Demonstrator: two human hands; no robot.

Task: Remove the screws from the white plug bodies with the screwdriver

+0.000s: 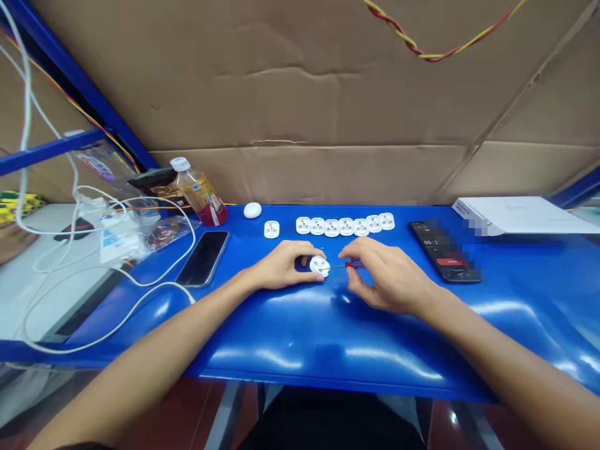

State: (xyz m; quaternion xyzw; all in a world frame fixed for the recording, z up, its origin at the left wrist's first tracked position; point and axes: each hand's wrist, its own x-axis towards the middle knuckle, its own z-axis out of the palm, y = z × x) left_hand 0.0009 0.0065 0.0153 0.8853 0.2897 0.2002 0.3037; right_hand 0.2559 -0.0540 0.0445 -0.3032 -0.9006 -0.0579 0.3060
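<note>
My left hand [290, 265] pinches a small white plastic disc with metal contacts [319, 265] between thumb and fingers, low over the blue tabletop. My right hand [382, 275] grips a thin screwdriver [349, 265] with a reddish handle; its shaft points left and the tip meets the disc's face. Behind the hands, several similar white pieces [332, 227] lie side by side in a row, metal parts facing up. A single white piece [272, 229] lies apart, left of that row.
On the left are a phone [204, 258], a drink bottle [201, 190], a white rounded case [252, 210] and looping white cables [135, 300]. On the right are a lit phone [443, 250] and a white box [520, 214]. Cardboard [304, 94] walls the back. Another person's hand [14, 240] shows far left.
</note>
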